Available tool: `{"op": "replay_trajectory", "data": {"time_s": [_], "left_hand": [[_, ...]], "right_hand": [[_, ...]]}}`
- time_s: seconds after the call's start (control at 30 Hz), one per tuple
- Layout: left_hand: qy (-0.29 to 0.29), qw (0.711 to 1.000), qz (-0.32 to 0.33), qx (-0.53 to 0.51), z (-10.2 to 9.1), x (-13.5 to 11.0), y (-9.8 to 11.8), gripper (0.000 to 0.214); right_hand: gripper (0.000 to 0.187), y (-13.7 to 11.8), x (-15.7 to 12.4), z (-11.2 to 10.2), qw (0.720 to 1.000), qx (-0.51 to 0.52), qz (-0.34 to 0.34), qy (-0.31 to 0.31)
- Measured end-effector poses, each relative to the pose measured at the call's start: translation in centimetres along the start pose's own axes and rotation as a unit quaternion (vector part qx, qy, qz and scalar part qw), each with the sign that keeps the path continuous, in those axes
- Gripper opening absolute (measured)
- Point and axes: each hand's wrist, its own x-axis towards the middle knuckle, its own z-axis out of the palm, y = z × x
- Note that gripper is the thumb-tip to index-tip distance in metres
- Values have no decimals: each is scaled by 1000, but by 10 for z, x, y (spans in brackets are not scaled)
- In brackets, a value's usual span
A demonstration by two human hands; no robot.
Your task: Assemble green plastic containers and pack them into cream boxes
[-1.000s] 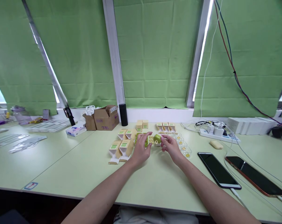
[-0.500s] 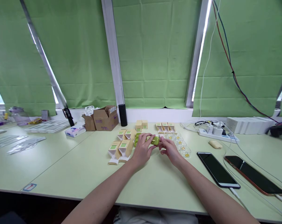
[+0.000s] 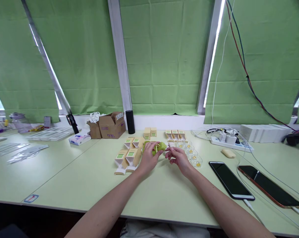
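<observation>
My left hand [image 3: 149, 158] is curled round a small green object [image 3: 158, 147] with a yellow part, held just above the pale green table [image 3: 65, 178]. My right hand [image 3: 177, 157] sits close to its right, fingers pinched together on something small and whitish that I cannot make out. Left of my hands stand several tan cartons with green labels [image 3: 129, 157]. To the right runs a row of clear plastic trays with yellow pieces [image 3: 192, 155].
More tan cartons [image 3: 175, 135] and a black cylinder [image 3: 130, 122] stand at the back. Open cardboard boxes [image 3: 109, 125] sit at the back left. Two phones [image 3: 231, 180] [image 3: 269, 191], a power strip [image 3: 228, 141] and cables lie on the right. Clear packaging [image 3: 27, 152] lies far left.
The green object has moved a little left and now rests in my left hand alone. My right hand has drawn back from it and pinches something small.
</observation>
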Motion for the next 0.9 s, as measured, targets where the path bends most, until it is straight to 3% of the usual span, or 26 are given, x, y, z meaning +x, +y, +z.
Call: {"op": "replay_trajectory", "data": {"time_s": [0.13,0.23,0.3,0.37,0.5,0.63,0.77,0.9], "left_hand": [[17,990,-89,-109,1,4,-1,41],[15,976,-135,-172,1,7,-1,48],[23,971,-152,-182,0,9,-2,53],[24,966,-173,-189,-1,10,-3,58],[9,949,-205,-238,0,12,-7,67],[14,937,-212,-277,1,11,-7,65],[21,929,-221,-295,0,11,-5,66],[18,931,-218,-293,0,11,-4,66]], "right_hand": [[45,1,2,-1,994,-97,-37,12],[26,-4,3,-6,963,-240,-111,58],[15,-14,-1,-11,921,-351,-150,79],[15,-29,-8,-18,865,-467,-158,93],[22,-55,-28,-44,715,-670,-160,120],[24,-53,-46,-82,589,-792,-131,94],[20,-41,-55,-113,549,-826,-94,85],[22,-40,-59,-117,520,-848,-81,67]]}}
